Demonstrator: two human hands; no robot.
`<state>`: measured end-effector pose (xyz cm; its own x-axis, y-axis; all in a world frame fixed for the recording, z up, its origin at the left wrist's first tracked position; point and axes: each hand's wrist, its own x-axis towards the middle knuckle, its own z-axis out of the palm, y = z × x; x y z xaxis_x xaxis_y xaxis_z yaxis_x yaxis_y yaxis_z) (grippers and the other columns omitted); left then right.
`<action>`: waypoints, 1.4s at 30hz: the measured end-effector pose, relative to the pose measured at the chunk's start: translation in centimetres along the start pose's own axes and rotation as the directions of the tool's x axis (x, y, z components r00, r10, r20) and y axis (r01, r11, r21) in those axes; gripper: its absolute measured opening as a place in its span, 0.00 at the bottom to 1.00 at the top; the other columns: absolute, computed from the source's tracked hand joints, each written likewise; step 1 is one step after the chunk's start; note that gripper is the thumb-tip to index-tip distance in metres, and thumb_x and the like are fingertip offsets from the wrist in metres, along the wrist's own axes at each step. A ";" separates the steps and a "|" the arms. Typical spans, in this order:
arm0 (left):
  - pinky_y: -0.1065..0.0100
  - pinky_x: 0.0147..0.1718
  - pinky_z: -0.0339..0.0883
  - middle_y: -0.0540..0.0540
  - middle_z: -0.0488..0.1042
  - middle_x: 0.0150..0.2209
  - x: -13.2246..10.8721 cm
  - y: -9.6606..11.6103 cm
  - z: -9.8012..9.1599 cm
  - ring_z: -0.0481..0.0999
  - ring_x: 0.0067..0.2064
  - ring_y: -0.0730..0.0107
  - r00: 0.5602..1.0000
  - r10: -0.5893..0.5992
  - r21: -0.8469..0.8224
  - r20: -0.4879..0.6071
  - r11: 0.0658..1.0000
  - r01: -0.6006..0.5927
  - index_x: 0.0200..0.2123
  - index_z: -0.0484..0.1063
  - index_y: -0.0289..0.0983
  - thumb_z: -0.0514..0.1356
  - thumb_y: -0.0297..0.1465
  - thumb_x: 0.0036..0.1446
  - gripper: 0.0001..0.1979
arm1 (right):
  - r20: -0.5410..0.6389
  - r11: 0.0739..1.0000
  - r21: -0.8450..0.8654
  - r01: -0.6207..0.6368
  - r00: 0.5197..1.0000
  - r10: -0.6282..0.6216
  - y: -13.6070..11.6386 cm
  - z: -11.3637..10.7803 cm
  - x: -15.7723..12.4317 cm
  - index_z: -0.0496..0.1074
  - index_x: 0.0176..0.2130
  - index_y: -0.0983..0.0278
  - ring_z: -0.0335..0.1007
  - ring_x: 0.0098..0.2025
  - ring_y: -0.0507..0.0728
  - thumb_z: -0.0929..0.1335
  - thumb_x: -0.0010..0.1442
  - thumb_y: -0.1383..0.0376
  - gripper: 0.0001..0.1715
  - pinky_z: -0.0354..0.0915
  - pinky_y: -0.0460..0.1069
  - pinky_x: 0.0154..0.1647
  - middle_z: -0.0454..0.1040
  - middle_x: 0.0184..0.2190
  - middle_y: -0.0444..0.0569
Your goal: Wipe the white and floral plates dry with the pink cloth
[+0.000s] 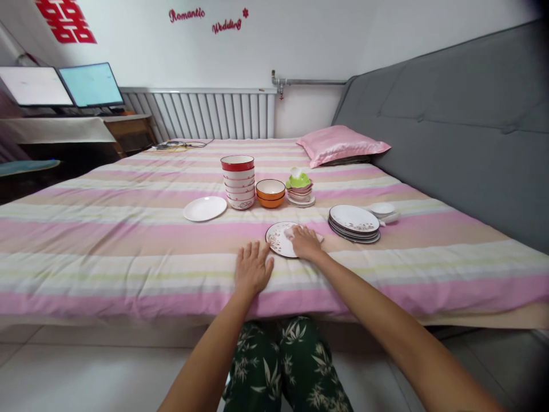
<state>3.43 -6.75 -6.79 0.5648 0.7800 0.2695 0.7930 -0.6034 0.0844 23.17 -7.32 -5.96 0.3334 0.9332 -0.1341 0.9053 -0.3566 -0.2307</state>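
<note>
A small patterned white plate [278, 238] lies on the striped bed [128, 252] near its front edge. My right hand [305, 241] presses down on the plate's right half, fingers closed over a pale cloth [290, 232]. My left hand [253, 268] rests flat on the bedcover just left of the plate, fingers stretched out, fingertips at the plate's rim.
Behind the plate are a plain white plate [205, 208], a stack of red-rimmed bowls [238, 182], orange bowls [270, 193], small dishes topped by a green one [299, 187], a stack of plates [354, 224] and white spoons [383, 210]. Pink pillow [341, 144] and grey headboard at right.
</note>
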 end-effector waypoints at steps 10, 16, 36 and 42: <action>0.50 0.61 0.42 0.43 0.59 0.63 -0.1 0.0 0.2 0.55 0.64 0.54 1.000 -0.010 -0.008 -0.014 1.000 0.010 0.63 0.54 0.47 0.45 0.42 0.62 0.26 | 0.012 0.991 0.015 0.129 0.992 -0.129 -2.4 0.6 3.9 0.41 0.67 0.57 0.27 0.69 0.62 0.49 0.66 0.56 0.32 0.33 0.60 0.65 0.34 0.69 0.49; 0.50 0.61 0.42 0.43 0.60 0.62 -0.1 0.1 0.1 0.56 0.63 0.54 1.000 -0.013 0.001 -0.027 1.000 0.013 0.63 0.54 0.45 0.45 0.42 0.62 0.26 | 0.072 0.937 0.032 0.348 0.934 -0.349 -3.4 0.2 2.7 0.42 0.67 0.59 0.28 0.69 0.59 0.50 0.66 0.55 0.33 0.33 0.58 0.66 0.35 0.69 0.46; 0.49 0.60 0.44 0.44 0.61 0.62 0.0 0.0 0.1 0.56 0.63 0.54 0.999 0.015 0.032 -0.030 0.999 -0.015 0.62 0.55 0.49 0.45 0.43 0.62 0.25 | 0.107 0.948 0.013 0.317 0.943 -0.316 0.5 -1.3 -4.7 0.46 0.66 0.62 0.35 0.69 0.60 0.51 0.65 0.59 0.32 0.37 0.58 0.66 0.42 0.68 0.47; 0.49 0.61 0.43 0.44 0.60 0.62 0.0 -0.1 0.1 0.56 0.63 0.54 1.000 0.006 0.017 -0.025 1.000 -0.006 0.62 0.55 0.49 0.45 0.43 0.62 0.25 | 0.010 0.997 -0.034 0.066 0.998 -0.066 1.0 -0.4 -1.4 0.43 0.66 0.70 0.29 0.69 0.62 0.50 0.65 0.61 0.33 0.34 0.58 0.66 0.41 0.68 0.53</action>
<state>3.42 -6.68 -6.94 0.5636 0.7719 0.2942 0.7936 -0.6048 0.0665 23.74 -8.99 -5.66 0.2703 0.9541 -0.1286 0.9337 -0.2924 -0.2066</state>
